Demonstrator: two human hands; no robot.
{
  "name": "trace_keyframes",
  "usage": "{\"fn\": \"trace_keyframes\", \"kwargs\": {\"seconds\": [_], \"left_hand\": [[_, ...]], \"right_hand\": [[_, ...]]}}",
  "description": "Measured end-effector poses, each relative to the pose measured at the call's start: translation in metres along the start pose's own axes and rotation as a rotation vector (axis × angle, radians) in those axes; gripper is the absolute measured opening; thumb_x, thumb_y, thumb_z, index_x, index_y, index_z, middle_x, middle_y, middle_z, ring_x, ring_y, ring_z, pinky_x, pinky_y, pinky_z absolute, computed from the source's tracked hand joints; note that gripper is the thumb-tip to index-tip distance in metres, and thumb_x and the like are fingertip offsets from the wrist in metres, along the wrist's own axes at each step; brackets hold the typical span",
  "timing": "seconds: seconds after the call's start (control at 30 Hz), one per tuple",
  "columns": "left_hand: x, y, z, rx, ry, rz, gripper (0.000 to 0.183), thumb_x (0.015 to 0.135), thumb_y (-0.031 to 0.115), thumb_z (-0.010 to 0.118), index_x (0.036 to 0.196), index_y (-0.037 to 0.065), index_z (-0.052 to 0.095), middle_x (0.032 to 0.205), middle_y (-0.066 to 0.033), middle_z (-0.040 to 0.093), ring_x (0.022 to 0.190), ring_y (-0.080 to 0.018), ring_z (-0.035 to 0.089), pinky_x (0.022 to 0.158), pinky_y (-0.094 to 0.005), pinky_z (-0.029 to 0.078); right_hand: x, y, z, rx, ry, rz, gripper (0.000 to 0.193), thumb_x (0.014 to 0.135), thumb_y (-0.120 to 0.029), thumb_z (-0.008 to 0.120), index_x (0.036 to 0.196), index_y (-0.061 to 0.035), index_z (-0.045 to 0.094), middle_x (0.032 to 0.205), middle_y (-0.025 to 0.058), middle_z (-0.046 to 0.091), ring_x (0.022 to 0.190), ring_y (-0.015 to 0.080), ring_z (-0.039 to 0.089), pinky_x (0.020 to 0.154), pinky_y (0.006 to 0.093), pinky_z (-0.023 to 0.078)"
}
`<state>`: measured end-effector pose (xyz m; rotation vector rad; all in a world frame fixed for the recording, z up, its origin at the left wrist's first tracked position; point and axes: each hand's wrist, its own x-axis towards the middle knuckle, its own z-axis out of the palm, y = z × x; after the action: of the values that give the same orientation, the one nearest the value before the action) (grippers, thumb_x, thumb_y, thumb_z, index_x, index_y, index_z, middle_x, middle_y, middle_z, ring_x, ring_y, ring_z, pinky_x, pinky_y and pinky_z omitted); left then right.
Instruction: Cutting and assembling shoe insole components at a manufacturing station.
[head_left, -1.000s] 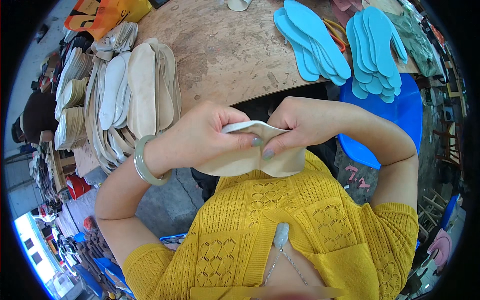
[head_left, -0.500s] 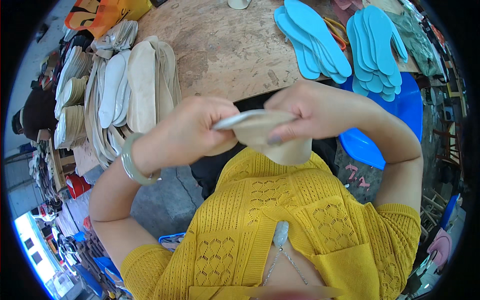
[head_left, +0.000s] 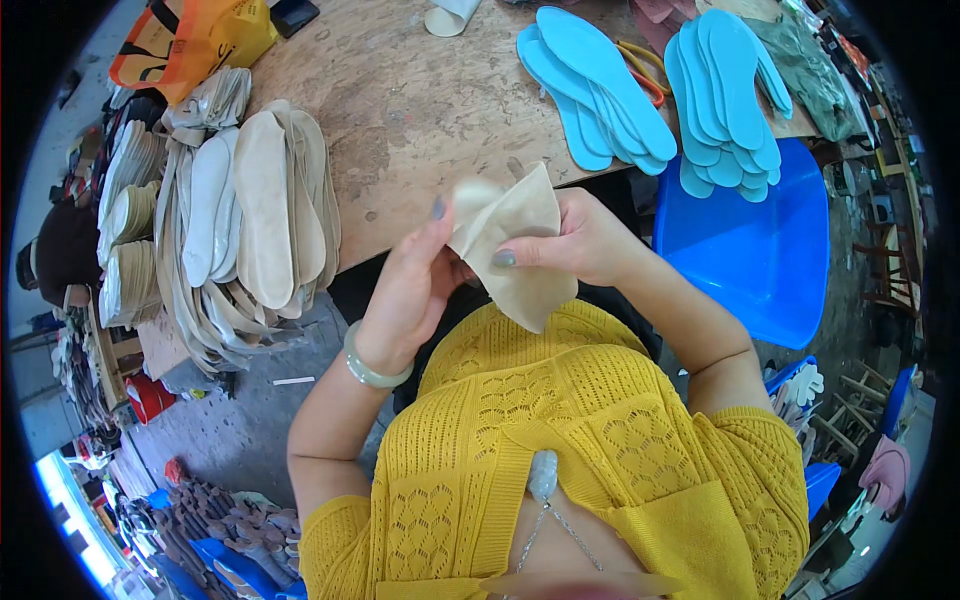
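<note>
Just above my lap, a beige insole [head_left: 525, 225], bent and creased, is in my right hand [head_left: 590, 240]. The right thumb presses flat on its face, with the fingers behind it. My left hand [head_left: 415, 285], with a pale bangle on its wrist, is at the insole's left edge. Its thumb is raised and apart from the fingers, whose tips are partly hidden behind the insole. The insole's upper left part is blurred by motion. To the left on the table lies a pile of beige insoles [head_left: 265, 210] beside white ones [head_left: 208, 205].
Stacks of blue insoles [head_left: 610, 95] and more blue insoles [head_left: 725, 100] lie on the wooden table [head_left: 400, 130] at the right. Scissors [head_left: 645, 75] sit between them. A blue plastic chair [head_left: 745, 250] stands below. An orange bag [head_left: 195, 45] and a phone [head_left: 294, 15] are far left.
The insole was bent between both fists; it now stands more upright, its face turned toward me. My left hand has loosened, thumb lifted. The view has shifted slightly.
</note>
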<state>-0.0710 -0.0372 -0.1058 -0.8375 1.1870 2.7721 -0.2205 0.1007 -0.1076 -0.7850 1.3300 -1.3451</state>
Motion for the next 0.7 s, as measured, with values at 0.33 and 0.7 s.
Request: {"fn": "trace_keyframes", "kwargs": {"seconds": [0.33, 0.7], "left_hand": [[0.045, 0.022, 0.016, 0.007, 0.067, 0.431, 0.026, 0.096, 0.023, 0.057, 0.114, 0.005, 0.060, 0.104, -0.0019, 0.065, 0.092, -0.0092, 0.063, 0.081, -0.0245, 0.051], [0.097, 0.023, 0.005, 0.407, 0.347, 0.900, 0.018, 0.097, 0.020, 0.057, 0.092, 0.003, 0.060, 0.077, 0.0041, 0.056, 0.070, -0.0023, 0.045, 0.061, -0.0187, 0.038]], "right_hand": [[0.013, 0.014, -0.002, -0.017, 0.212, -0.121, 0.034, 0.078, -0.022, 0.077, 0.105, -0.0021, 0.069, 0.090, 0.0039, 0.070, 0.080, 0.0100, 0.065, 0.073, 0.0260, 0.051], [0.023, 0.015, 0.014, -0.234, 0.248, -0.132, 0.023, 0.085, -0.018, 0.070, 0.096, 0.0023, 0.069, 0.077, 0.0034, 0.070, 0.069, 0.0082, 0.061, 0.064, 0.0265, 0.050]]}}
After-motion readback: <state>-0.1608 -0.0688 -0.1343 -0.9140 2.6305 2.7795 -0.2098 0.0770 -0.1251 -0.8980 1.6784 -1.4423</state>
